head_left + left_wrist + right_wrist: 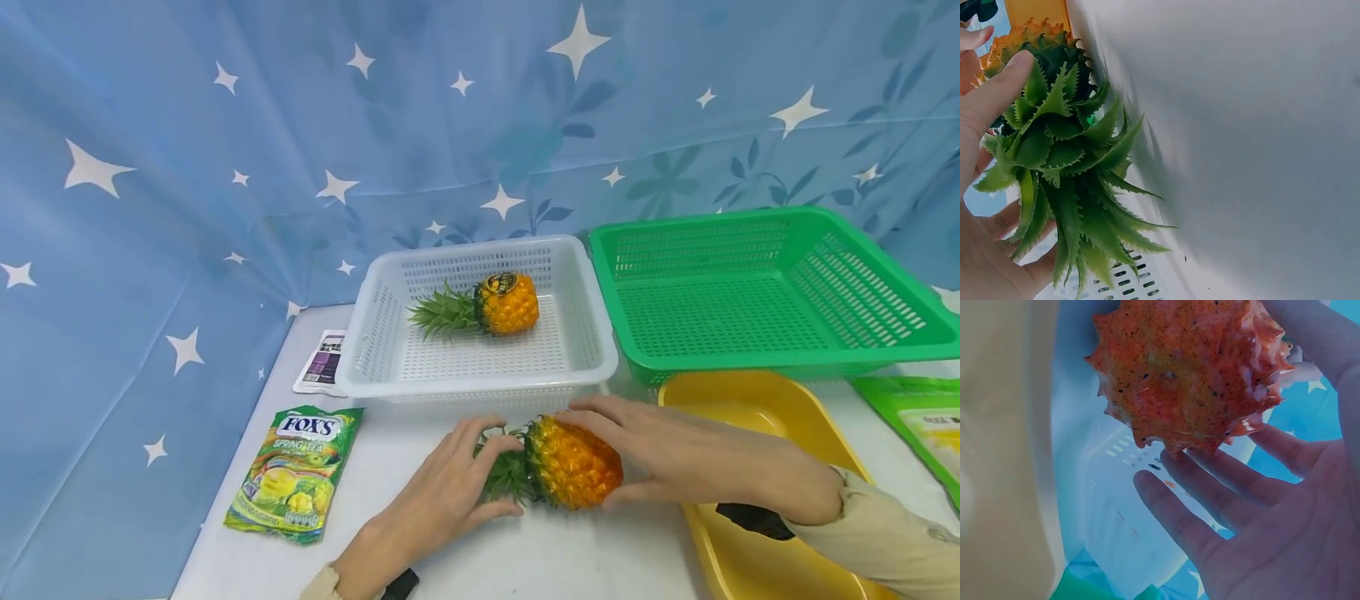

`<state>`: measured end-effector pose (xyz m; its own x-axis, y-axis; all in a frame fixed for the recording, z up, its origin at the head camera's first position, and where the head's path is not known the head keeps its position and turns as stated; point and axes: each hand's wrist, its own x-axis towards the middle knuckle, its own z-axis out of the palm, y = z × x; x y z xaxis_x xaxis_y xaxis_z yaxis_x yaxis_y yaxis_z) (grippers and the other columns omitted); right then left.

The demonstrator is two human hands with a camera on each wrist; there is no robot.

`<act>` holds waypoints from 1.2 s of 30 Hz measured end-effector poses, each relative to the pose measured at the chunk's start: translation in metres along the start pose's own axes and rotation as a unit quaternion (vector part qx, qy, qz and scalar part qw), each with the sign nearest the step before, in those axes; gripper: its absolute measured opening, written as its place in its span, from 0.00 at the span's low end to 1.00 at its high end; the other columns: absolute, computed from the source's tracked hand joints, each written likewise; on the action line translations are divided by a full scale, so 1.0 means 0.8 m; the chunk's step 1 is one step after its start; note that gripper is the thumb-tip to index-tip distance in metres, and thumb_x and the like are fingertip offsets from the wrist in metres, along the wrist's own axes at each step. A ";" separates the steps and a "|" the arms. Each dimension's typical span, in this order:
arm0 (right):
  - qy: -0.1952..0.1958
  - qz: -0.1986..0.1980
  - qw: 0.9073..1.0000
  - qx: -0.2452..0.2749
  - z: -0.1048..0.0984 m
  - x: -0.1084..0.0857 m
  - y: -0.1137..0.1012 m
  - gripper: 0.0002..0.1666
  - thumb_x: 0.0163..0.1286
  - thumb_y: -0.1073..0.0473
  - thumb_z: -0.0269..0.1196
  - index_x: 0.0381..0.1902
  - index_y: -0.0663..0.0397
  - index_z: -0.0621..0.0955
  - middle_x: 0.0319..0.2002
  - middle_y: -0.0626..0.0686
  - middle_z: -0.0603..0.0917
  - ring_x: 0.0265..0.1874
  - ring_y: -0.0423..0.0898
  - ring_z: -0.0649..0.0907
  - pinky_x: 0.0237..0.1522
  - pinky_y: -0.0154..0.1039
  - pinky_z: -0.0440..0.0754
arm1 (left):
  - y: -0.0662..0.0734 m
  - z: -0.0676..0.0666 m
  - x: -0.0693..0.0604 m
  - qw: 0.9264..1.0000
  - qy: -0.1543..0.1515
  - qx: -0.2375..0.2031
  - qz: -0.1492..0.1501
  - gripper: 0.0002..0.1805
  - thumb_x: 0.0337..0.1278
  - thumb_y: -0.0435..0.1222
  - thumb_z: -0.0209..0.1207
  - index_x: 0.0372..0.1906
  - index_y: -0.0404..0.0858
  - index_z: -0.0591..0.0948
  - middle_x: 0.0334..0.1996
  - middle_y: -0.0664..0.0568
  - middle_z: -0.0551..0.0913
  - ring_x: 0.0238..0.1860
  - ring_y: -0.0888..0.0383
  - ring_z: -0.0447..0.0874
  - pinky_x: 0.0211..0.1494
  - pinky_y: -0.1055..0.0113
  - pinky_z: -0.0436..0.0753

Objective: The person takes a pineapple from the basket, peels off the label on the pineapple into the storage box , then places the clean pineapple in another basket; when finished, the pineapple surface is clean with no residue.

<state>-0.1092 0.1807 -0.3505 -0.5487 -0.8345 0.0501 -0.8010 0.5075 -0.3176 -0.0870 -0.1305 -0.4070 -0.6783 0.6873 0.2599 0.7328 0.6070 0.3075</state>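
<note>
A toy-like orange pineapple with a green leafy crown lies on its side on the white table, crown to the left. My left hand stands around the crown, its thumb and fingers spread apart on either side of the leaves. At the pineapple's rounded base, my right hand is spread, fingers along the far side and thumb near the close side. In the right wrist view those fingers reach out fairly straight beside the fruit. Some left fingers are partly hidden behind leaves.
A white basket behind the hands contains another pineapple. To its right stands a green basket, with a yellow tray before it. A Fox's candy bag and a purple-white packet lie left; a green packet lies right.
</note>
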 end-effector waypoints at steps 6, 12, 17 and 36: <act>-0.022 0.015 0.999 0.018 0.002 0.001 -0.002 0.54 0.67 0.37 0.72 0.82 0.45 0.60 0.71 0.51 0.72 0.64 0.53 0.78 0.59 0.56 0.82 | 0.004 0.000 -0.003 1.000 0.014 0.012 0.017 0.36 0.55 0.53 0.75 0.65 0.49 0.73 0.66 0.42 0.71 0.62 0.47 0.76 0.61 0.52 0.82; -0.017 0.003 1.000 0.003 0.005 0.006 -0.005 0.57 0.62 0.37 0.76 0.80 0.49 0.63 0.69 0.49 0.72 0.62 0.49 0.78 0.59 0.53 0.83 | 0.007 0.002 -0.006 0.999 0.026 0.015 0.018 0.36 0.52 0.53 0.77 0.64 0.50 0.74 0.67 0.43 0.71 0.64 0.46 0.74 0.63 0.51 0.81; -0.003 -0.004 1.000 -0.012 0.008 0.010 -0.007 0.62 0.55 0.41 0.82 0.79 0.50 0.64 0.68 0.49 0.72 0.61 0.49 0.78 0.58 0.55 0.83 | 0.009 0.004 -0.007 1.000 0.030 0.004 0.009 0.38 0.51 0.52 0.78 0.65 0.50 0.73 0.68 0.44 0.69 0.64 0.45 0.73 0.62 0.50 0.81; 0.002 -0.010 0.999 0.033 0.018 0.015 -0.007 0.55 0.62 0.41 0.78 0.78 0.50 0.63 0.66 0.47 0.70 0.58 0.45 0.77 0.53 0.46 0.86 | 0.012 0.004 -0.007 0.999 0.036 0.036 -0.005 0.38 0.52 0.55 0.76 0.67 0.53 0.74 0.68 0.45 0.72 0.62 0.51 0.75 0.60 0.53 0.80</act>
<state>-0.1080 0.1648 -0.3615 -0.5332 -0.8437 0.0615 -0.7949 0.4748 -0.3777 -0.0758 -0.1275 -0.4082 -0.6854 0.6525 0.3233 0.7265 0.6426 0.2434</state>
